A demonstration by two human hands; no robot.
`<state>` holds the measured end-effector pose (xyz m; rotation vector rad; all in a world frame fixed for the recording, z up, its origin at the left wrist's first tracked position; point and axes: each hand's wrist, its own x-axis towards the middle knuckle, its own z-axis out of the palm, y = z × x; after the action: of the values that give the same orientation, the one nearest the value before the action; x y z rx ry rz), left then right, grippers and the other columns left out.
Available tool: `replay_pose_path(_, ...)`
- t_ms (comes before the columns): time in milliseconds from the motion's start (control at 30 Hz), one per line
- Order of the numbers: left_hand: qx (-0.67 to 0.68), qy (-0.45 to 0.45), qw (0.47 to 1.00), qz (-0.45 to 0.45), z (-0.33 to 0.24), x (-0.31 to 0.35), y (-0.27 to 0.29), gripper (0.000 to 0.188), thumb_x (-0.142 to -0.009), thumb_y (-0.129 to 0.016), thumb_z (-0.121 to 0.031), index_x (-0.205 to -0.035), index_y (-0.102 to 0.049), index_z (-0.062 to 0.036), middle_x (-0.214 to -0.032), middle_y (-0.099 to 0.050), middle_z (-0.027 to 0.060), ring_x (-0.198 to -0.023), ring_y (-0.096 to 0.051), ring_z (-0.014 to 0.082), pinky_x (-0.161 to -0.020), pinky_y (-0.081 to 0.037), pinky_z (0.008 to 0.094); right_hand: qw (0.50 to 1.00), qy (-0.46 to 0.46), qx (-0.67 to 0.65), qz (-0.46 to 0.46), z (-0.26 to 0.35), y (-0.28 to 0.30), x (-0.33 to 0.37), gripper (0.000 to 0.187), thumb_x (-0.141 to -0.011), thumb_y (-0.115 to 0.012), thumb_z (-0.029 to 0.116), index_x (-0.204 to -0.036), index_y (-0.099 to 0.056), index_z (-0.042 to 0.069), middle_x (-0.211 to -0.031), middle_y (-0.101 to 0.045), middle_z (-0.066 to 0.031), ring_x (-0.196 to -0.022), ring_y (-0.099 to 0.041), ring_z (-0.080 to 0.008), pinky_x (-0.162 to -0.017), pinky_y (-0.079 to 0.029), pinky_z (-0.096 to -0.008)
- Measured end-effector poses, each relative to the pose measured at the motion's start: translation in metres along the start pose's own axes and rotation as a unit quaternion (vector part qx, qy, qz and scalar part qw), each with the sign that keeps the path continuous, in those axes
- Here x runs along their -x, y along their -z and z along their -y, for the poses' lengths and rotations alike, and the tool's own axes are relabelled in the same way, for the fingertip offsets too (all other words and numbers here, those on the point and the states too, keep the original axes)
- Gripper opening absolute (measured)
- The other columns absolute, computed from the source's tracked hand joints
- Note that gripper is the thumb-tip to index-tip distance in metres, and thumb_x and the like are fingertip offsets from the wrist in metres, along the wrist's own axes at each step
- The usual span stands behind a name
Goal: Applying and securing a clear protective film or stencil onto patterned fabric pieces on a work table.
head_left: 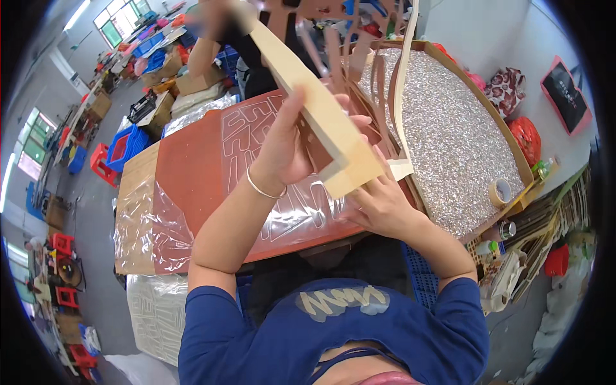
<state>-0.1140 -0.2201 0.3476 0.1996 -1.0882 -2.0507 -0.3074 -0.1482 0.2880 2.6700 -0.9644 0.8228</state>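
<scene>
Cream angled strip (340, 138) tilts above the red-covered surface (192, 179) — left hand (289, 147) pinching it between thumb and fingers, right hand (388, 205) touching its lower end — fingers pinching or not, I cannot tell.

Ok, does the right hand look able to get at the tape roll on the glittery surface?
Probably yes, if it lets go of the pale frame: nothing seems to stand on the glittery surface between the right hand and the tape roll.
</scene>
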Motion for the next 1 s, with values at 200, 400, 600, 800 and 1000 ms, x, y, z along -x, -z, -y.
replay_pose_path(200,0.105,-0.057,0.986,0.114,-0.012,0.038,0.019,0.071,-0.086,-0.042,-0.065,-0.121,-0.052,-0.0041,-0.145,-0.017,0.0333,-0.131,-0.033,0.0401,-0.103,-0.025,0.0645,0.878,-0.236,-0.346,-0.233,-0.037,-0.019,0.035,0.047,-0.099,-0.033,0.033,-0.12,-0.056,-0.002,-0.133,-0.045,-0.0208,-0.13,-0.037,-0.0309,-0.105,-0.03,-0.0396)
replay_pose_path(400,0.099,-0.111,0.977,0.155,-0.039,0.077,0.017,0.075,-0.086,-0.042,-0.065,-0.136,-0.042,-0.0089,-0.146,-0.015,0.0313,-0.132,-0.028,0.0469,-0.1,-0.022,0.0704,0.746,-0.537,-0.386,-0.074,-0.07,-0.088,0.081,0.046,-0.099,-0.037,0.041,-0.113,-0.054,0.001,-0.095,-0.056,-0.009,-0.09,-0.053,-0.0152,-0.079,-0.043,-0.0298)
replay_pose_path(600,0.296,-0.128,0.905,0.277,-0.05,0.095,0.02,0.022,-0.095,-0.043,-0.025,-0.081,-0.045,-0.0076,-0.152,-0.018,0.0094,-0.139,-0.012,0.0395,-0.105,0.002,0.0729,0.486,-0.535,-0.686,0.09,0.02,-0.13,0.102,0.065,-0.096,-0.028,0.055,-0.128,-0.041,0.0,-0.115,-0.057,-0.0213,-0.087,-0.065,-0.0295,-0.072,-0.056,-0.0402)
replay_pose_path(800,0.394,-0.031,0.87,0.297,-0.059,0.11,-0.013,0.017,-0.091,-0.046,-0.012,-0.104,-0.056,-0.0115,-0.124,-0.051,0.006,-0.13,-0.031,0.0377,-0.107,-0.03,0.0515,0.22,-0.405,-0.866,0.192,0.125,-0.158,0.061,0.074,-0.09,-0.037,0.061,-0.132,-0.04,0.0,-0.125,-0.051,-0.0185,-0.118,-0.049,-0.0285,-0.098,-0.039,-0.0442)
replay_pose_path(1000,0.394,-0.114,0.895,0.174,-0.075,0.153,-0.01,0.019,-0.09,-0.052,-0.019,-0.106,-0.06,-0.0143,-0.107,-0.059,0.0046,-0.096,-0.057,0.0233,-0.1,-0.04,0.0419,0.325,-0.379,-0.86,0.106,0.097,-0.129,0.044,0.044,-0.086,-0.062,0.019,-0.124,-0.049,0.001,-0.108,-0.061,-0.0126,-0.104,-0.057,-0.0198,-0.089,-0.046,-0.0368)
